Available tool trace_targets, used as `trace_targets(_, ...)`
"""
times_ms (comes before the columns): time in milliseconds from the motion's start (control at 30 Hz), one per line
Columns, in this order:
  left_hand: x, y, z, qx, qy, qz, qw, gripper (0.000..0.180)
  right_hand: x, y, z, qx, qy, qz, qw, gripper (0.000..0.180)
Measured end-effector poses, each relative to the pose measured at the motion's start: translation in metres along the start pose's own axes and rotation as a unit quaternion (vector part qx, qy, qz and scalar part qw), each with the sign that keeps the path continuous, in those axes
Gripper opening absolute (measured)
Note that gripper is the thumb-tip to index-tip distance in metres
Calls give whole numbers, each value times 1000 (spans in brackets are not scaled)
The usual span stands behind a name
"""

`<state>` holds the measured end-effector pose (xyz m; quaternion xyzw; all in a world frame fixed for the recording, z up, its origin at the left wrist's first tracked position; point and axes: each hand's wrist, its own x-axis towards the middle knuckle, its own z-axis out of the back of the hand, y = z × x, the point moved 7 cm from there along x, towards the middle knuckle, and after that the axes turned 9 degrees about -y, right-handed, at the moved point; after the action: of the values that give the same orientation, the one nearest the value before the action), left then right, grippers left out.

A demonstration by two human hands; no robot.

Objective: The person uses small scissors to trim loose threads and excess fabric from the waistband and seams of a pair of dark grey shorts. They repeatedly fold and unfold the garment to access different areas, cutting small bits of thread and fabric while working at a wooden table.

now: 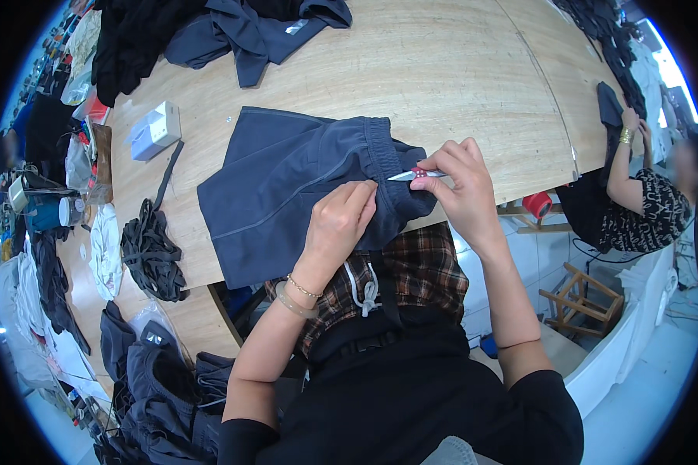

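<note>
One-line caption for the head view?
Left hand pins navy shorts on wooden table; right hand holds small thread snips at waistband.

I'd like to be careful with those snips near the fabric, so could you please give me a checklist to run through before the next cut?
1. Right hand grips the snips: ok, fingers closed around them.
2. Left hand holds the shorts down: ok, it presses the cloth beside the waistband.
3. Left fingers away from the blade tip: cannot tell, they sit very close.
4. Loose thread between the blades: cannot tell, too small to see.
5. Shorts supported by the table: ok, though the waistband end hangs over the edge.
</note>
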<state>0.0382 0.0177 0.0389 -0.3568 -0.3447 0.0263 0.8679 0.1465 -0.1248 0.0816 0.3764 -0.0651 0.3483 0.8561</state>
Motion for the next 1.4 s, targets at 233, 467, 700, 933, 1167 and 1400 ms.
trace_targets(233, 0, 0, -1, -4, 6, 7, 1000, 18, 3, 17, -8, -51, 18, 89, 995, 25)
trace_targets(467, 1, -1, -3, -12, 6, 6, 1000, 19, 2, 19, -12, -71, 28, 91, 993, 24)
trace_targets(700, 1, 7, 11, -20, -22, 58, 998, 14, 7, 19, -11, -48, 34, 82, 995, 22)
trace_targets(933, -34, 73, 89, -158, -247, 340, 894, 10, 2, 30, -48, 615, 34, -286, 734, 25)
trace_targets(1167, -74, 113, 51, -123, -79, 303, 942, 34, 10, -32, -186, 708, 109, -327, 617, 25)
trace_targets(1400, -62, 90, 58, 61, -43, 190, 979, 25, 7, -38, -178, 706, 114, -338, 612, 29)
